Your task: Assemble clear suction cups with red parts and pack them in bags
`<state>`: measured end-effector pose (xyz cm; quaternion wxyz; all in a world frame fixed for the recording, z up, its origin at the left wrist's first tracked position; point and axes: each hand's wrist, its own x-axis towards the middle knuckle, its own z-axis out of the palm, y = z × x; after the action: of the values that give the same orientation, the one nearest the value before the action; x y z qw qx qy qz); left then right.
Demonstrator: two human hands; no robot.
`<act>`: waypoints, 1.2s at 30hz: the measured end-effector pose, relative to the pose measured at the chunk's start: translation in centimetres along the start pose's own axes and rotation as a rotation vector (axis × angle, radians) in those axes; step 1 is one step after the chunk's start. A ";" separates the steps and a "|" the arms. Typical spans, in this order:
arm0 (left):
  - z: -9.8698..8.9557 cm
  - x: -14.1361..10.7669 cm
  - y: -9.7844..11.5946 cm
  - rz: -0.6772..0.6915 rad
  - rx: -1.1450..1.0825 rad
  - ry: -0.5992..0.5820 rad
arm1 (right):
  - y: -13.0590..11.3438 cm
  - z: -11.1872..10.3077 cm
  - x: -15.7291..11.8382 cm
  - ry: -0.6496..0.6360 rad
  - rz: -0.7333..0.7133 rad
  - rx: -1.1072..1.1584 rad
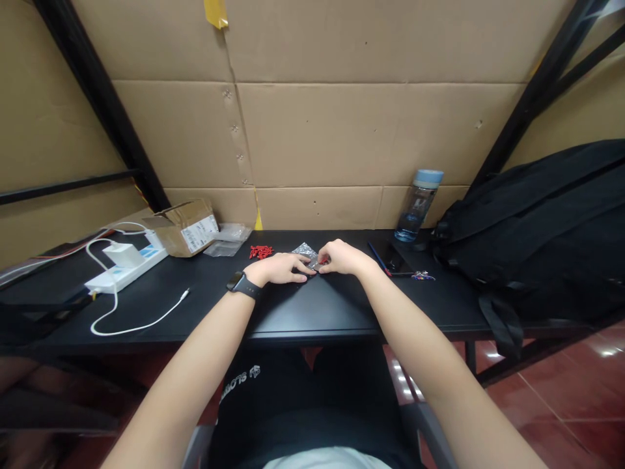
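Note:
A small, shiny clear plastic bag (305, 250) lies on the black desk between my two hands. My left hand (283, 268) rests flat at its left side, fingers stretched out over its near edge. On the other side, my right hand (342, 258) is closed, thumb and fingers pinched at the bag's right edge. A bit of red (323, 260) shows beneath the right fingers; its shape is mostly hidden. Just beyond my left hand sits a loose pile of small red pieces (261, 252), too small to name.
On the left are a white power strip (127, 268) with a cable, an opened cardboard box (188, 228) and clear plastic packaging (228, 240). To the right are a dark phone (398, 259), a pen (379, 258), a small colourful trinket (422, 275), a water bottle (416, 207) and a black backpack (541, 234).

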<state>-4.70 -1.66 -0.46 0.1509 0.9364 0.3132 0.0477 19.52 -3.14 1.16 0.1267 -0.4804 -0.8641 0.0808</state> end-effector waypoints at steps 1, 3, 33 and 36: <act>0.0 0.0 0.0 0.001 -0.003 -0.001 | 0.2 -0.2 -0.1 -0.022 -0.024 0.018; 0.1 0.0 -0.1 0.001 -0.016 0.005 | 0.5 -0.5 -0.3 -0.053 -0.063 0.051; -0.1 -0.2 -1.2 -0.017 0.052 0.023 | -1.5 3.5 2.2 0.289 0.025 -0.265; -0.2 -0.1 -0.7 -0.144 0.160 0.028 | -2.0 3.7 2.5 0.290 0.075 -0.357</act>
<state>-5.22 -1.08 -0.47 0.0743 0.9198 0.3844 0.0248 15.54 -2.11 -1.47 0.1594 -0.5334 -0.8191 -0.1383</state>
